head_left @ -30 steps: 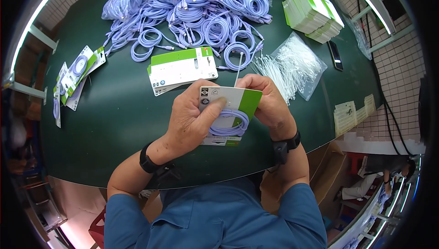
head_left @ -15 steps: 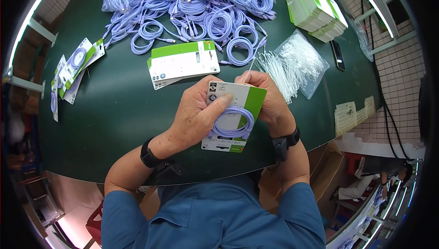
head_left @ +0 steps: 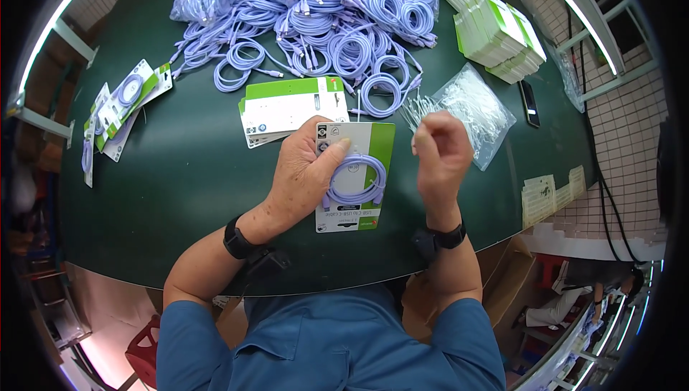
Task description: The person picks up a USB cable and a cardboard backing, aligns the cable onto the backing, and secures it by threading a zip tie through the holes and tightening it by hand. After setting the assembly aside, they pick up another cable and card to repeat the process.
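My left hand (head_left: 298,175) grips a white and green cable packaging card (head_left: 364,140) by its left side, thumb on the front. A coiled lilac USB cable (head_left: 382,175) lies against the card's face, the thumb close to its upper left. A thin white strand stands up behind the card's top edge. To the right of the card, apart from it, my right hand (head_left: 443,154) is closed with fingers curled; what they hold, if anything, is hidden. Just beyond it, white cable ties (head_left: 477,107) spill from a clear plastic bag.
A stack of blank cards (head_left: 294,111) lies beyond my left hand. Lilac cables (head_left: 323,28) heap at the back, and card bundles (head_left: 495,35) stand back right, near a phone (head_left: 530,104). Finished-looking carded cables (head_left: 118,114) lie far left on the green table (head_left: 172,211).
My right hand has let go of the card's right edge and moved right, toward the cable ties, fingers curled. The card, still in my left hand, has shifted slightly left and turned more upright.
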A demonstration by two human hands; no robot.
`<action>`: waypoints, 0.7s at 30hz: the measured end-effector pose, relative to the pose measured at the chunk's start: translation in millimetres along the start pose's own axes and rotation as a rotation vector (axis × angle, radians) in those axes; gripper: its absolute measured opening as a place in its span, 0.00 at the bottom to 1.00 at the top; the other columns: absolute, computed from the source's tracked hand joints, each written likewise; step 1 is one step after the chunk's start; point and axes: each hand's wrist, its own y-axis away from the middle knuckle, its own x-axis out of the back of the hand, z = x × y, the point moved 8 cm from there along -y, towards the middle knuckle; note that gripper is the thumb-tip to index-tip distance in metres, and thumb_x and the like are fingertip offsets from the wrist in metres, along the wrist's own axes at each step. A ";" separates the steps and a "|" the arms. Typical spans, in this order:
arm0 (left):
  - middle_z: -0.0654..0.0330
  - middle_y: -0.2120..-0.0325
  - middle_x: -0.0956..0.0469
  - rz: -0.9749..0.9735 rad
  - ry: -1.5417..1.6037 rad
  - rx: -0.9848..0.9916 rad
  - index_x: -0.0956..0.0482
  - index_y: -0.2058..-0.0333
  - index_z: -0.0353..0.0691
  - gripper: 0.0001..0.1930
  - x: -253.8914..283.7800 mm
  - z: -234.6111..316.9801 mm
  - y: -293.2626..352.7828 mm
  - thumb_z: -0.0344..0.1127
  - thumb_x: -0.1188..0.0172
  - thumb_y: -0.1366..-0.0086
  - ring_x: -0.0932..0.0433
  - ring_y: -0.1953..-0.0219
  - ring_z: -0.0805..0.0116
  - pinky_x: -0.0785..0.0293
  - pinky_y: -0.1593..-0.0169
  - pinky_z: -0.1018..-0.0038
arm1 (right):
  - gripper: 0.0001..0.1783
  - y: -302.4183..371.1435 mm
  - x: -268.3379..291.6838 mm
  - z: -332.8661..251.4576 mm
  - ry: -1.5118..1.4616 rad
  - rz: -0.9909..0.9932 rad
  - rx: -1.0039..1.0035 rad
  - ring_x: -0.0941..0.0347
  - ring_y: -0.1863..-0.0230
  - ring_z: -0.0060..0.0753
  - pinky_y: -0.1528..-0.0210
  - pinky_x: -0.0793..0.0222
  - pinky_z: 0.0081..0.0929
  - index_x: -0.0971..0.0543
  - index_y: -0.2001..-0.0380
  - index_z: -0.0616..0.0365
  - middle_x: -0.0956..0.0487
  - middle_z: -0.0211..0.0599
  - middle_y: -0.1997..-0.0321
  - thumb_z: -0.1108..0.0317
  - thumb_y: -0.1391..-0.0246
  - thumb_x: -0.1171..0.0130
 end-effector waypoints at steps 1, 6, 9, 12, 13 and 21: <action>0.62 0.65 0.17 0.030 0.015 0.008 0.23 0.55 0.34 0.06 4.6 -2.0 -2.3 0.30 0.43 0.26 0.22 0.65 0.81 0.23 0.61 0.78 | 0.08 6.0 -8.2 -27.3 0.271 -0.082 0.327 0.26 0.67 0.27 0.68 0.31 0.26 0.15 0.60 0.57 0.20 0.28 0.65 0.72 0.42 0.29; 0.60 0.59 0.16 0.010 0.072 0.000 0.24 0.51 0.34 0.09 10.2 -9.9 -9.7 0.31 0.43 0.25 0.20 0.60 0.78 0.22 0.55 0.78 | 0.14 32.5 -70.5 -49.3 0.792 -0.352 0.748 0.29 0.67 0.35 0.69 0.33 0.31 0.14 0.63 0.51 0.22 0.27 0.66 0.76 0.55 0.25; 0.62 0.63 0.17 0.048 0.015 -0.044 0.23 0.54 0.34 0.07 15.1 -7.6 -8.8 0.30 0.43 0.26 0.22 0.64 0.81 0.23 0.60 0.78 | 0.17 35.7 -81.7 -41.4 0.916 -0.374 0.802 0.29 0.66 0.36 0.69 0.32 0.30 0.13 0.66 0.48 0.23 0.26 0.66 0.76 0.62 0.23; 0.62 0.63 0.17 0.022 -0.020 -0.061 0.23 0.54 0.34 0.07 12.5 -6.0 -9.2 0.31 0.42 0.26 0.23 0.63 0.81 0.23 0.60 0.78 | 0.17 35.6 -76.6 -36.4 0.915 -0.347 0.818 0.29 0.66 0.36 0.69 0.32 0.30 0.14 0.66 0.49 0.24 0.27 0.66 0.76 0.63 0.22; 0.62 0.63 0.17 0.007 -0.038 -0.071 0.23 0.54 0.34 0.08 10.8 -4.8 -9.8 0.31 0.42 0.26 0.23 0.63 0.81 0.23 0.60 0.78 | 0.18 35.1 -74.7 -35.6 0.915 -0.331 0.826 0.29 0.66 0.36 0.69 0.32 0.30 0.14 0.66 0.49 0.24 0.27 0.66 0.75 0.64 0.22; 0.61 0.61 0.17 -0.062 -0.060 -0.069 0.23 0.52 0.33 0.10 4.8 7.4 -2.8 0.31 0.37 0.28 0.21 0.61 0.79 0.21 0.57 0.76 | 0.16 34.3 -68.0 -42.0 0.833 -0.172 0.846 0.28 0.65 0.37 0.67 0.28 0.32 0.17 0.66 0.56 0.23 0.31 0.63 0.76 0.62 0.25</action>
